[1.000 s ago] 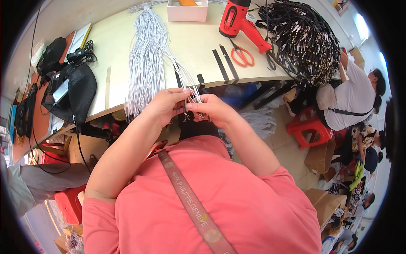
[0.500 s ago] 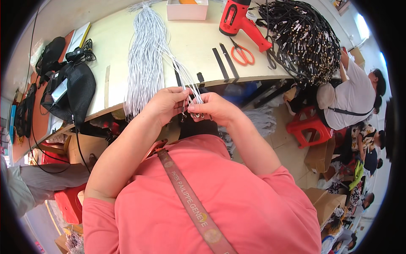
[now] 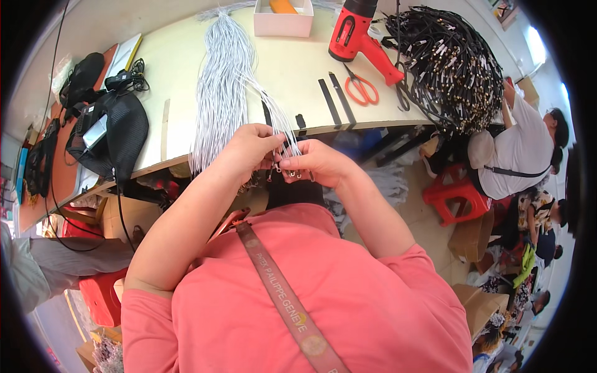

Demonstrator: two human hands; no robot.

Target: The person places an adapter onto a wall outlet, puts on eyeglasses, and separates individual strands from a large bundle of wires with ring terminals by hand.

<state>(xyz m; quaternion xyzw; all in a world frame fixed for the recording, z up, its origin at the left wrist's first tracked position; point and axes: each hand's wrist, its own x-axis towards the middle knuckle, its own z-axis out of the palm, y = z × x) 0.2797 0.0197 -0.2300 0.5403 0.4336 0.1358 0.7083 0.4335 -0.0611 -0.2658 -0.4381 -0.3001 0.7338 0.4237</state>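
Note:
Past the table's front edge, my left hand (image 3: 256,148) pinches a few thin white wires (image 3: 278,115) between thumb and fingers. Close beside it, my right hand (image 3: 320,163) is closed on the same strands, its thumb pressed over them. Small metal ends (image 3: 296,174) of these wires poke out below the right fingers; their exact shape is too small to tell. The strands run back to a thick bundle of white wires (image 3: 225,93) lying lengthwise on the table and hanging over its edge.
On the pale table (image 3: 289,74) are a red heat gun (image 3: 357,42), orange-handled scissors (image 3: 362,90), black strips (image 3: 336,99) and a white box (image 3: 283,23). A heap of black cables (image 3: 448,65) covers the right end. A black mesh bag (image 3: 124,133) sits left. A person (image 3: 522,146) works at right.
The table and its things sit slightly lower and further right in the picture. My left fingers have shifted a little along the wires; both hands still grip them.

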